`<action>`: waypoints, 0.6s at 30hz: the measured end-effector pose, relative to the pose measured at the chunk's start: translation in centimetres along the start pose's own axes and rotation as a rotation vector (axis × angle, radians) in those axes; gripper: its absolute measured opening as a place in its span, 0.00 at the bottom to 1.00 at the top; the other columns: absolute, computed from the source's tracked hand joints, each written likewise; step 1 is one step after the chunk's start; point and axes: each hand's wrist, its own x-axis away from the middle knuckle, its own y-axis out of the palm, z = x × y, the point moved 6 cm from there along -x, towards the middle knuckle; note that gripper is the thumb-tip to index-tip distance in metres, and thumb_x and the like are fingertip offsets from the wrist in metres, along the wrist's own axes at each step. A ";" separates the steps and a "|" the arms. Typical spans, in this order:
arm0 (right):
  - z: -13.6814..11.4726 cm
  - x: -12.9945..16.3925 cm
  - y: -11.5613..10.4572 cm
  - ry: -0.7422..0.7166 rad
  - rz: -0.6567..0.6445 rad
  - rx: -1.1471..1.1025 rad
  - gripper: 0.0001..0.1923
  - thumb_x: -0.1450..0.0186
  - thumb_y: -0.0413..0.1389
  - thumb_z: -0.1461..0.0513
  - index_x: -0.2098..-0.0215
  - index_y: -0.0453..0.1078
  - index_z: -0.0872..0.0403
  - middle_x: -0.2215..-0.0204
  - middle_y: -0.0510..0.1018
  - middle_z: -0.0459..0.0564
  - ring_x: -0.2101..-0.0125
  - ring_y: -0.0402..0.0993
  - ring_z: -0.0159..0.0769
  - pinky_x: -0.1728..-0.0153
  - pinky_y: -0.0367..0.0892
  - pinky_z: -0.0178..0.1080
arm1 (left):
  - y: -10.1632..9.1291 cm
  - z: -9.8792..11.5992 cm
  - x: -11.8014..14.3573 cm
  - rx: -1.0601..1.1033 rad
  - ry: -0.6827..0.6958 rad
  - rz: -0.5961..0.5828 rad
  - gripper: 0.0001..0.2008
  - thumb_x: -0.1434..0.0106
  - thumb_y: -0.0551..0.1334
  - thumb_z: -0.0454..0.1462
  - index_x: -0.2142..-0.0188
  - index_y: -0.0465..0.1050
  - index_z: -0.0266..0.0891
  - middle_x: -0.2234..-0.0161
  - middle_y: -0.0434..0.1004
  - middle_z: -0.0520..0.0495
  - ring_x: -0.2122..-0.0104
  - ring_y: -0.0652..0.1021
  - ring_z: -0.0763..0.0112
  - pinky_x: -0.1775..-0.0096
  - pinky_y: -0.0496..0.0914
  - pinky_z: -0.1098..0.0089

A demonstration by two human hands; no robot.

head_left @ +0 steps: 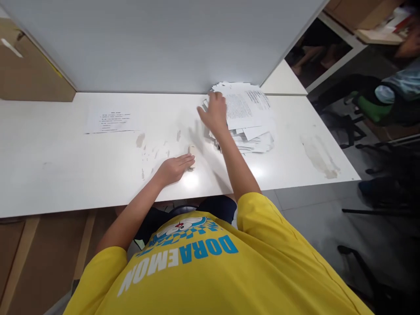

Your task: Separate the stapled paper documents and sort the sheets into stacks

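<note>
A loose stack of printed paper sheets (pixel 251 116) lies at the back right of the white table (pixel 49 162). My right hand (pixel 215 113) is stretched out over the stack's left edge, fingers spread, touching the top sheets. A small cream stapler (pixel 192 156) lies near the middle of the table. My left hand (pixel 173 168) rests flat beside the stapler, its fingertips on it. A single printed sheet (pixel 111 121) lies alone at the back left.
A white partition wall (pixel 164 43) stands along the back of the table. Brown smudges (pixel 320 157) mark the tabletop. Cardboard boxes (pixel 29 70) stand at the left. Black chairs (pixel 370 113) and another person's sleeve are at the right.
</note>
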 end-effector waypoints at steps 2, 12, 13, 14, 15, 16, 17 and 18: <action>4.1 3.4 -3.0 0.088 0.000 0.163 0.39 0.34 0.49 0.39 0.37 0.54 0.57 0.37 0.56 0.71 0.35 0.48 0.65 0.39 0.49 0.67 | 0.1 0.1 -0.2 -0.039 -0.018 -0.018 0.21 0.33 0.52 0.28 0.45 0.73 0.40 0.45 0.77 0.42 0.41 0.74 0.61 0.47 0.76 0.55; 9.7 11.7 -7.0 0.241 0.166 0.301 0.20 0.32 0.42 0.63 0.49 0.71 0.56 0.48 0.76 0.62 0.46 0.68 0.48 0.43 0.59 0.52 | 0.6 0.7 -0.8 -0.312 -0.063 -0.065 0.20 0.34 0.53 0.30 0.48 0.76 0.41 0.47 0.79 0.39 0.61 0.83 0.59 0.60 0.75 0.55; 9.9 11.8 -7.2 0.232 0.201 0.283 0.19 0.31 0.42 0.63 0.52 0.73 0.55 0.51 0.78 0.61 0.49 0.70 0.48 0.45 0.61 0.52 | 0.5 0.7 -0.7 -0.333 -0.063 -0.060 0.20 0.34 0.53 0.31 0.47 0.76 0.41 0.47 0.79 0.39 0.63 0.82 0.60 0.61 0.74 0.55; 10.2 12.0 -7.5 0.220 0.250 0.262 0.18 0.31 0.43 0.62 0.55 0.73 0.55 0.54 0.79 0.60 0.52 0.72 0.47 0.48 0.63 0.51 | 0.4 0.7 -0.6 -0.358 -0.063 -0.055 0.20 0.34 0.53 0.31 0.47 0.75 0.41 0.47 0.79 0.39 0.65 0.81 0.60 0.62 0.73 0.55; 10.5 12.3 -7.9 0.204 0.317 0.240 0.17 0.30 0.43 0.62 0.58 0.74 0.55 0.57 0.80 0.59 0.55 0.73 0.46 0.50 0.65 0.51 | 0.3 0.7 -0.6 -0.384 -0.062 -0.050 0.20 0.34 0.53 0.31 0.46 0.75 0.40 0.47 0.79 0.39 0.66 0.80 0.61 0.63 0.72 0.56; 10.6 12.7 -8.3 0.186 0.400 0.216 0.17 0.30 0.43 0.61 0.59 0.74 0.55 0.59 0.80 0.59 0.57 0.74 0.46 0.51 0.66 0.50 | 0.2 0.8 -0.5 -0.410 -0.060 -0.048 0.20 0.34 0.54 0.31 0.45 0.75 0.40 0.47 0.79 0.39 0.66 0.80 0.61 0.63 0.71 0.56; 10.8 13.2 -8.9 0.169 0.494 0.192 0.17 0.29 0.43 0.60 0.61 0.73 0.55 0.61 0.80 0.59 0.59 0.74 0.45 0.52 0.67 0.50 | 0.1 0.8 -0.5 -0.439 -0.057 -0.047 0.20 0.34 0.54 0.31 0.45 0.74 0.39 0.47 0.79 0.39 0.66 0.79 0.60 0.63 0.71 0.56; 10.9 13.8 -9.4 0.156 0.590 0.167 0.18 0.28 0.42 0.59 0.61 0.73 0.55 0.62 0.80 0.59 0.59 0.74 0.44 0.53 0.68 0.50 | 0.0 0.9 -0.6 -0.471 -0.053 -0.046 0.20 0.34 0.54 0.32 0.44 0.74 0.38 0.47 0.79 0.38 0.66 0.79 0.60 0.63 0.70 0.56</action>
